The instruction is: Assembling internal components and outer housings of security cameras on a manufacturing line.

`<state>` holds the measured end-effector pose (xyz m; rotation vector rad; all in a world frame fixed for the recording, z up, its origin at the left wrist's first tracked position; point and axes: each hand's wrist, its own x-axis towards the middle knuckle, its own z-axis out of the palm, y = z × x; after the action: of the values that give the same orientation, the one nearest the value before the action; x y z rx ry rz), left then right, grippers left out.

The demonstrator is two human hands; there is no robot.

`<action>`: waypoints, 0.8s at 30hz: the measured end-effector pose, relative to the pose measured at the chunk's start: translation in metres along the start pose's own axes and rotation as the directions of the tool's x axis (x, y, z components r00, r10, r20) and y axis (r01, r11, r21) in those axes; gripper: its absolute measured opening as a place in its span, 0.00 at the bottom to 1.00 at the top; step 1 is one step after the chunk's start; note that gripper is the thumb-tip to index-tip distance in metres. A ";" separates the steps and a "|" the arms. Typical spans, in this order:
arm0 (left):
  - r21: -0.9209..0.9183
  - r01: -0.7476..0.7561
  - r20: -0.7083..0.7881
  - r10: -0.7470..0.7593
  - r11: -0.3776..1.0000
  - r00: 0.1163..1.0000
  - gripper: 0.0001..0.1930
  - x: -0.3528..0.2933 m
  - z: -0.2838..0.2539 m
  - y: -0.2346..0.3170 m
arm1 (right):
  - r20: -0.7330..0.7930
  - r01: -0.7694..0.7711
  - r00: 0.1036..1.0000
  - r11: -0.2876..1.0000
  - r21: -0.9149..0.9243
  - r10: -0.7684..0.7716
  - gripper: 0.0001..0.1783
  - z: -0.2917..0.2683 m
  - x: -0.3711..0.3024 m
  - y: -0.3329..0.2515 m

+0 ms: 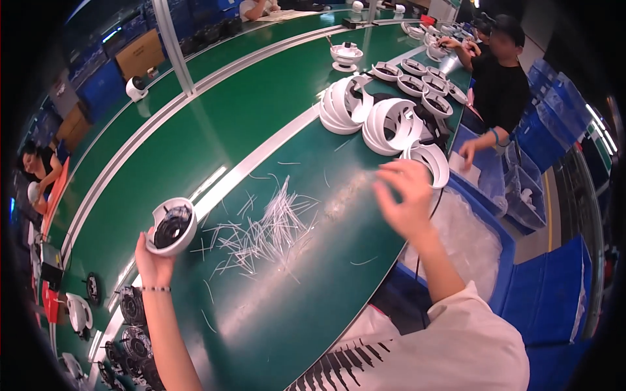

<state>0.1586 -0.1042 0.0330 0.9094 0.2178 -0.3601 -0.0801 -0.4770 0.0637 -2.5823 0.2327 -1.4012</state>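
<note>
In the head view, a pile of thin white strips lies on the green table. Left of the pile, the left hand grips a white cup with a black part inside. Right of the pile, the right hand has its fingers spread before a white ring; I cannot tell whether they touch. Beyond the pile stand stacked white shells.

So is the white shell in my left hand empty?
No, it's not empty: a black part sits inside the white shell.
</note>
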 end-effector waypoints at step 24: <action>0.692 0.555 -0.390 0.407 -0.462 0.826 0.35 -0.093 -0.103 0.115 | 0.073 -0.153 0.987 0.969 0.193 0.141 0.09 -0.014 -0.028 0.024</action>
<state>0.1148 0.0622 0.0867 3.1325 0.5890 -0.3688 -0.1082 -0.4948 0.0424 -2.3874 0.2562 -1.2286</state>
